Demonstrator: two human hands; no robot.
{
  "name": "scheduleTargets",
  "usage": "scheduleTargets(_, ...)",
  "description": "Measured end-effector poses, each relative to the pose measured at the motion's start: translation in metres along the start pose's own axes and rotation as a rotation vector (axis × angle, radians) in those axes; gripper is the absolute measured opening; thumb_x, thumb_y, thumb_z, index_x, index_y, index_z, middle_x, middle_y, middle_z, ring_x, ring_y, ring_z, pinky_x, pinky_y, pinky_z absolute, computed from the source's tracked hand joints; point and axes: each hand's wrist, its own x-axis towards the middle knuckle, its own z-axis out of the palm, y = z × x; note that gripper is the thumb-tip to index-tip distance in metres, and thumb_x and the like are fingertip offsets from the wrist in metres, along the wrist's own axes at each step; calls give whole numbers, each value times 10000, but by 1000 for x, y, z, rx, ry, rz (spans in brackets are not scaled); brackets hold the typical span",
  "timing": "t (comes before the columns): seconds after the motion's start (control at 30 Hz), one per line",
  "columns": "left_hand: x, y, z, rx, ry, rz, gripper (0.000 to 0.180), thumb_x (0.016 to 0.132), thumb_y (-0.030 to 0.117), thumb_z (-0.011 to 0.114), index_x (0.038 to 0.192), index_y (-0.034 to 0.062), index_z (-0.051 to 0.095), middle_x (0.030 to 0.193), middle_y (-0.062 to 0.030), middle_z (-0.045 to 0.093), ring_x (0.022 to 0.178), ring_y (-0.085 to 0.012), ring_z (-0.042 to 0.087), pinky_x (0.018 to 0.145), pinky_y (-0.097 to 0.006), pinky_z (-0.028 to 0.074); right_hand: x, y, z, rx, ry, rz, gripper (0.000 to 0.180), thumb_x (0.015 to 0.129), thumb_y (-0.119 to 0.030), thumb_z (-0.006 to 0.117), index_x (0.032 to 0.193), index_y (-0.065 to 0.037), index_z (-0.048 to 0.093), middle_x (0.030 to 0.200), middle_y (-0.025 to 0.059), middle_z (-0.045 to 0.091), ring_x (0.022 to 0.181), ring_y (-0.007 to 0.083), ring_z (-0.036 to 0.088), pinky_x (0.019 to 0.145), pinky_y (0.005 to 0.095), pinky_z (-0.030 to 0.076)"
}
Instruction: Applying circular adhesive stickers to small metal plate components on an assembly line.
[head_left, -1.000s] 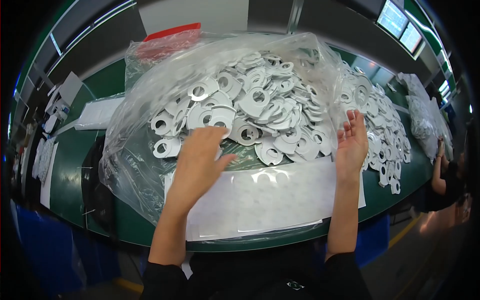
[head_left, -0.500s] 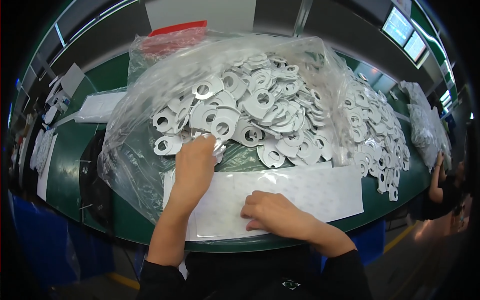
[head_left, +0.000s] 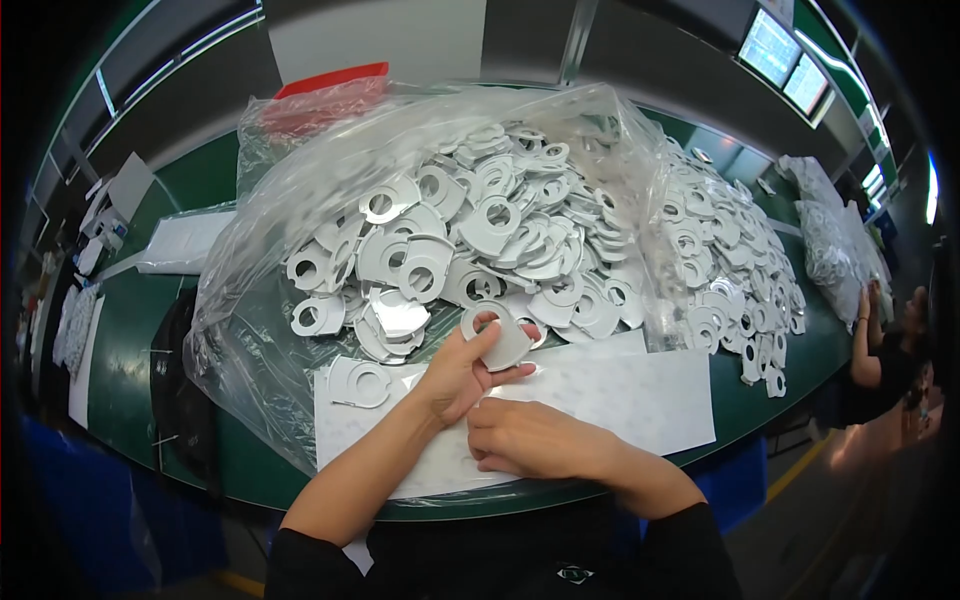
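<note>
My left hand is closed on a flat white plastic part with a round hole, gripping it by its ring end and tilting it above a white sheet. Just nearer to me, my right hand rests low over the sheet with its fingers curled in. Whatever those fingertips may hold is hidden. Another white part lies at the sheet's left end. Beyond the sheet, a heap of the same parts fills an opened clear plastic bag.
More white parts spread over the green table right of the bag. A black bag-like item lies on the left, near a white packet. Behind stands a red bin. Another person handles a plastic bag at the far right.
My left hand has moved from the heap rightward and toward me, bringing a white part. My right hand has shifted slightly left, close beside it. The part on the sheet's left end has come into sight.
</note>
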Motion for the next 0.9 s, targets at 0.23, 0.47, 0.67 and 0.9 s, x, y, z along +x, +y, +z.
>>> scheduleTargets(0.23,4,4,-3,-72,-83,-40,682,948,598,110,1275,82,414,1118,-166,593,1032,-264,582,752,-347,498,-3,-3,-20,100,-9,-119,108,780,-94,650,840,-55,570,819,58,576,808,249,579,693,353,469)
scheduleTargets(0.47,0,-1,-6,-92,-14,-37,703,944,609,149,1280,67,445,1011,-117,600,1016,-263,584,770,-355,502,-16,2,-49,889,544,-362,195,742,72,714,853,-3,573,795,85,648,709,132,620,622,236,479)
scheduleTargets(0.67,2,-1,2,-61,-72,-43,689,946,609,151,1226,75,485,1011,-114,603,890,-237,606,662,-301,466,2,41,-38,749,987,156,115,861,-19,609,928,2,517,842,52,587,669,67,563,562,193,487)
scheduleTargets(0.9,-1,0,1,-56,-40,-29,639,952,599,132,1070,89,498,882,-113,586,768,-207,576,596,-288,430,15,51,-24,904,831,228,123,863,-6,602,913,-13,490,831,61,572,594,79,545,472,205,456)
